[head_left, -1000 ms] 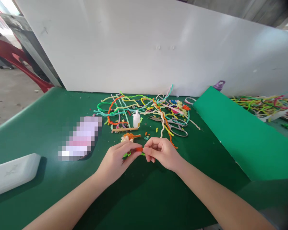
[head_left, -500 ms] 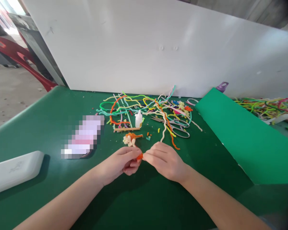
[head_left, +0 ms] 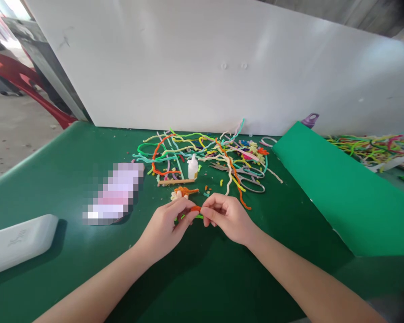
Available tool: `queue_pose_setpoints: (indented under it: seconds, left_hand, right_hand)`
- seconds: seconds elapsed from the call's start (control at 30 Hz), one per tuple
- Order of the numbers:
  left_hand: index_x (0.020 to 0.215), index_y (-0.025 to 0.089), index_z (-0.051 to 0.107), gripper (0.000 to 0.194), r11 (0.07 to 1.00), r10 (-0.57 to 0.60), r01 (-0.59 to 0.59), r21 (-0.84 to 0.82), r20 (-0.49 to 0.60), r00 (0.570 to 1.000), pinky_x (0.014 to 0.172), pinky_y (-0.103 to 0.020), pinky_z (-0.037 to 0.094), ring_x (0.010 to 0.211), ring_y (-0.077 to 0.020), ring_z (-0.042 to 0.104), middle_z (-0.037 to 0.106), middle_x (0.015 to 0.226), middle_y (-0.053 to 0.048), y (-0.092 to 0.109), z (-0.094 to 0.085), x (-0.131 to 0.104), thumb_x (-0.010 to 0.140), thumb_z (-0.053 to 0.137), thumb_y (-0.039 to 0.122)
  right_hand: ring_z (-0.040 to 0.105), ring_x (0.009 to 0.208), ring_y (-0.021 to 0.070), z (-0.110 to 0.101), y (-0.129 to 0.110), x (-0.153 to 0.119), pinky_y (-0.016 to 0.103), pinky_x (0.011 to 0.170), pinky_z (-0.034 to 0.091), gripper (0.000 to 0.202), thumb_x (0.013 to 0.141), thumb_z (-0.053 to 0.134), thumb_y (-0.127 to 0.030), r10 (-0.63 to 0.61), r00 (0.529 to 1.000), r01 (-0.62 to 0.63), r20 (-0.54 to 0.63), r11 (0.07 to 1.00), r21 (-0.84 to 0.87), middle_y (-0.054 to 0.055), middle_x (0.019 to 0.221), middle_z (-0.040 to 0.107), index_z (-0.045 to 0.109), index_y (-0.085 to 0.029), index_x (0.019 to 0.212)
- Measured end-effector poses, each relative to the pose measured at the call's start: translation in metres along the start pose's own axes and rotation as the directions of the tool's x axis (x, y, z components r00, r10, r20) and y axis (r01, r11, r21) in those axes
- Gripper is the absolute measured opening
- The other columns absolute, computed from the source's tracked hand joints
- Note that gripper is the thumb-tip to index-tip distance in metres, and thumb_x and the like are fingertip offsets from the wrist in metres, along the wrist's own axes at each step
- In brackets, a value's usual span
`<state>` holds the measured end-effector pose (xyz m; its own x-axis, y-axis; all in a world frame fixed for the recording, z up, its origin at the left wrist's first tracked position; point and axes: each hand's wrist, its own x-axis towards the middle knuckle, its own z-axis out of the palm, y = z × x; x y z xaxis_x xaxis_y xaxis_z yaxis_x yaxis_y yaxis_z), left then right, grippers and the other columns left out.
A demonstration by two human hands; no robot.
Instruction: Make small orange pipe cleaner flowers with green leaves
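Note:
An orange fuzzy piece [head_left: 195, 209] is pinched between the fingertips of my left hand [head_left: 170, 222] and my right hand [head_left: 227, 217], which nearly touch each other. A bit of green fuzzy stem [head_left: 199, 217] shows just under the orange piece, partly hidden by my fingers. Right behind my left hand lie a cream looped piece [head_left: 178, 194] and an orange looped piece [head_left: 187, 191]. Farther back, a small white bottle [head_left: 192, 167] stands beside a wooden stick [head_left: 177, 181]. Scissors [head_left: 252, 177] lie among coloured fuzzy stems [head_left: 188, 148].
The green table [head_left: 97, 179] holds a pixelated phone-like object [head_left: 119, 190] and a white case [head_left: 23, 242] at left. On the right, a green board [head_left: 350, 188] leans near more stems [head_left: 360, 148]. A white panel [head_left: 188, 67] rises behind; a red chair [head_left: 37, 92] stands beyond.
Both hands have turned and risen slightly, with fingertips now facing each other around the orange piece. Green stem now shows beneath it. The view has shifted a little.

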<state>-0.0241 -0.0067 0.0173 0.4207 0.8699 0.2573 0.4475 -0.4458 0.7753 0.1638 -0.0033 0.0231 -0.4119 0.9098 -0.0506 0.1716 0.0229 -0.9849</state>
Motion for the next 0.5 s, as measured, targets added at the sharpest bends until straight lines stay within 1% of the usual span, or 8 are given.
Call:
queue_pose_setpoints:
  seconds: [0.07, 0.13, 0.23, 0.27, 0.3, 0.33, 0.4, 0.5]
  left_hand:
    - [0.079, 0.018, 0.055, 0.023, 0.974, -0.134, 0.152, -0.166, 0.118, 0.984, 0.060, -0.025, 0.041, 0.060, -0.0134, 0.053, 0.056, 0.063, 0.001, 0.0033, -0.0015, 0.0025, 0.091, 0.041, 0.033]
    - [0.072, 0.018, 0.050, 0.028, 0.865, -0.219, 0.312, -0.393, 0.264, 0.939, 0.058, -0.025, 0.040, 0.057, -0.0128, 0.052, 0.052, 0.058, 0.002, 0.0044, -0.0023, 0.0044, 0.091, 0.040, 0.035]
    - [0.068, 0.018, 0.042, 0.028, 0.598, -0.226, 0.504, -0.623, 0.472, 0.852, 0.049, -0.023, 0.034, 0.048, -0.0092, 0.045, 0.041, 0.058, 0.005, 0.0030, -0.0028, 0.0051, 0.090, 0.042, 0.035]
    - [0.068, 0.018, 0.041, 0.028, 0.545, -0.212, 0.539, -0.642, 0.516, 0.830, 0.046, -0.022, 0.031, 0.046, -0.0078, 0.042, 0.038, 0.059, 0.005, 0.0024, -0.0030, 0.0048, 0.090, 0.042, 0.035]
    - [0.068, 0.018, 0.041, 0.028, 0.538, -0.202, 0.548, -0.641, 0.533, 0.822, 0.044, -0.021, 0.028, 0.045, -0.0067, 0.040, 0.036, 0.059, 0.006, 0.0019, -0.0031, 0.0045, 0.090, 0.042, 0.035]
    - [0.069, 0.018, 0.042, 0.028, 0.577, -0.196, 0.526, -0.625, 0.519, 0.832, 0.043, -0.021, 0.026, 0.044, -0.0063, 0.039, 0.036, 0.059, 0.006, 0.0015, -0.0031, 0.0041, 0.090, 0.041, 0.036]
    - [0.079, 0.017, 0.047, 0.024, 0.739, -0.185, 0.397, -0.544, 0.402, 0.897, 0.046, -0.022, 0.030, 0.049, -0.0082, 0.045, 0.043, 0.061, 0.004, 0.0004, -0.0024, 0.0030, 0.091, 0.041, 0.037]
    - [0.109, 0.020, 0.047, 0.028, 0.957, -0.112, 0.148, -0.251, 0.151, 0.982, 0.056, -0.025, 0.040, 0.062, -0.0125, 0.053, 0.056, 0.076, 0.000, -0.0034, 0.0008, 0.0001, 0.086, 0.052, 0.036]
  right_hand:
    - [0.055, 0.060, 0.0099, 0.0002, -0.0011, -0.0023, 0.022, 0.057, 0.044, 0.020, 0.088, 0.052, -0.036, -0.114, 0.993, 0.111, -0.012, 0.980, -0.167, 0.000, 0.068, 0.062, 0.057, -0.018, 0.081]
    - [0.057, 0.065, 0.0112, -0.0004, -0.0008, -0.0044, 0.023, 0.062, 0.045, 0.018, 0.090, 0.049, -0.030, -0.317, 0.949, 0.294, 0.005, 0.873, -0.390, 0.001, 0.070, 0.063, 0.058, -0.018, 0.081]
    - [0.057, 0.072, 0.0140, -0.0026, 0.0020, -0.0069, 0.028, 0.070, 0.044, 0.016, 0.091, 0.045, -0.017, -0.604, 0.772, 0.569, 0.200, 0.515, -0.642, 0.004, 0.076, 0.065, 0.060, -0.018, 0.087]
    - [0.057, 0.074, 0.0147, -0.0033, 0.0028, -0.0075, 0.029, 0.072, 0.044, 0.017, 0.091, 0.044, -0.015, -0.643, 0.719, 0.617, 0.262, 0.417, -0.668, 0.004, 0.077, 0.066, 0.060, -0.018, 0.090]
    - [0.057, 0.074, 0.0150, -0.0038, 0.0031, -0.0079, 0.030, 0.072, 0.044, 0.016, 0.090, 0.044, -0.014, -0.660, 0.694, 0.634, 0.287, 0.372, -0.678, 0.004, 0.077, 0.066, 0.060, -0.018, 0.091]
    - [0.058, 0.073, 0.0148, -0.0042, 0.0029, -0.0080, 0.029, 0.071, 0.044, 0.016, 0.090, 0.045, -0.015, -0.657, 0.705, 0.622, 0.267, 0.391, -0.679, 0.004, 0.076, 0.066, 0.060, -0.018, 0.091]
    - [0.057, 0.068, 0.0131, -0.0045, 0.0011, -0.0074, 0.027, 0.067, 0.044, 0.014, 0.090, 0.047, -0.020, -0.580, 0.806, 0.512, 0.116, 0.587, -0.627, 0.002, 0.072, 0.065, 0.060, -0.018, 0.085]
    - [0.057, 0.061, 0.0107, -0.0049, -0.0017, -0.0043, 0.023, 0.059, 0.043, 0.018, 0.089, 0.050, -0.031, -0.246, 0.968, 0.216, -0.051, 0.918, -0.333, 0.001, 0.067, 0.063, 0.058, -0.018, 0.081]
